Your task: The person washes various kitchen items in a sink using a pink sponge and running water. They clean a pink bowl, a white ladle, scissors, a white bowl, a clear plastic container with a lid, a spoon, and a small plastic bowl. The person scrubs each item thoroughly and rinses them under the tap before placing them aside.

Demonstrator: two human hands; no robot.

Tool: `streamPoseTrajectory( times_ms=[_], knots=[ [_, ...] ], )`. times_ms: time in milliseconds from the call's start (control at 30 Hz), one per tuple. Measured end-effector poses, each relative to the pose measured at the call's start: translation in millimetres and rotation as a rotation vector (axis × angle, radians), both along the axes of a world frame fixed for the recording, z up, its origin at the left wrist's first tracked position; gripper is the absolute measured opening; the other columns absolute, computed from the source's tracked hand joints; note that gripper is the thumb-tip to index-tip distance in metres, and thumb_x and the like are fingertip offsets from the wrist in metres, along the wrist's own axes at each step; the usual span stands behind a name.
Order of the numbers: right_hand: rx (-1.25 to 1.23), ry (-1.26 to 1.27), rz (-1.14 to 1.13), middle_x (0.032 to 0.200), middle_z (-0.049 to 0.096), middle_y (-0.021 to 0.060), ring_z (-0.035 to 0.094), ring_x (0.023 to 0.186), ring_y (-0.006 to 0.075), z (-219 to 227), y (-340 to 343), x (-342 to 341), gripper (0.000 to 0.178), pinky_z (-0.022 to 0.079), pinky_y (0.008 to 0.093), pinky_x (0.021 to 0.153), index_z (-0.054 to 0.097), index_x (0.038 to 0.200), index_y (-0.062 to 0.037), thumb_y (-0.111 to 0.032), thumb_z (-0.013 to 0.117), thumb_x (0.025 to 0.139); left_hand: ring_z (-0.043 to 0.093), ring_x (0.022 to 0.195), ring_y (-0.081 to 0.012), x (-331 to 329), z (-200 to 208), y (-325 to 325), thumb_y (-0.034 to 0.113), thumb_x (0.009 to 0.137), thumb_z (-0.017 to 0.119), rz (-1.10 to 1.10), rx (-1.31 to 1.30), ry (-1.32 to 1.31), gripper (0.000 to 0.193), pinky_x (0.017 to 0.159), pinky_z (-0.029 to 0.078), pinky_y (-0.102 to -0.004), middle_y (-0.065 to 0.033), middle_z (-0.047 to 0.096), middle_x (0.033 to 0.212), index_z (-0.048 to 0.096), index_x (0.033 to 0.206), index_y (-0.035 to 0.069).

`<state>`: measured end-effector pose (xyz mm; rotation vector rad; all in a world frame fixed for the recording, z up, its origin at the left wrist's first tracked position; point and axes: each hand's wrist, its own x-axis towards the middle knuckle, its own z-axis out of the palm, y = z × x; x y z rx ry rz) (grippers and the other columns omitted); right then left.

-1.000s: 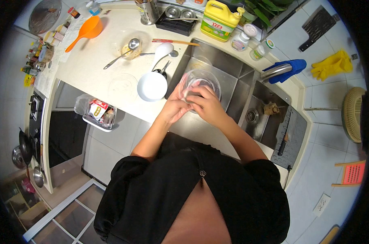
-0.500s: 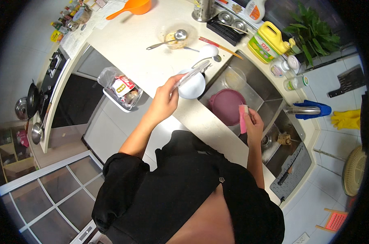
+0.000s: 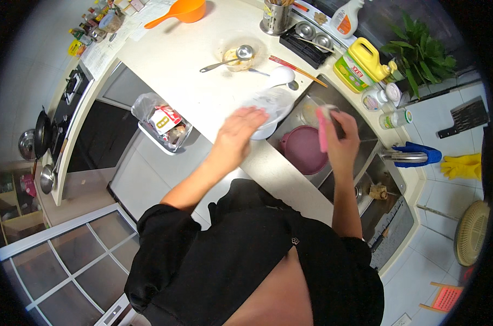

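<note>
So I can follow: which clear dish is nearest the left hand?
The clear round dish over the white bowl; a second lies in the steel sink, a third on the white counter.

This place is a kitchen. A steel sink (image 3: 369, 138) is set into the pale counter (image 3: 165, 60) right of the centre, and a cleaver (image 3: 469, 115) is on the tiled wall (image 3: 442, 195) at the right. At the left, a dark pan (image 3: 42, 130) is near what seems to be a stove (image 3: 72, 85).
</note>
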<state>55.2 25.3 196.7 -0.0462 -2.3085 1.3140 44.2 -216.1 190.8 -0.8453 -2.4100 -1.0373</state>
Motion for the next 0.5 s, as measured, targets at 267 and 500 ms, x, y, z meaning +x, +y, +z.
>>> streamPoseTrajectory(
  times_ms=[267,500],
  knots=[
    [-0.212,-0.277,-0.058,0.093,0.058,0.0072,0.055,0.086,0.0143,-82.8,55.2,59.3,0.018,0.042,0.0248,0.077,0.060,0.093,-0.0004,-0.006,0.063,0.076,0.046,0.114,-0.0322,-37.3,-93.1,-105.5,-0.013,0.066,0.047,0.267,-0.340,-0.026,0.051,0.099,0.030,-0.0492,-0.0104,0.055,0.115,0.056,0.110,0.011],
    [-0.136,-0.252,-0.023,0.095,0.058,0.0084,0.055,0.087,0.0162,-76.1,42.3,66.2,0.019,0.042,0.0254,0.077,0.060,0.093,-0.0006,-0.005,0.064,0.075,0.037,0.121,-0.0308,-90.2,-139.4,-77.0,-0.010,0.068,0.048,0.012,-0.435,-0.090,0.054,0.103,0.021,-0.0522,-0.0089,0.047,0.125,0.051,0.116,0.014]
  ],
)
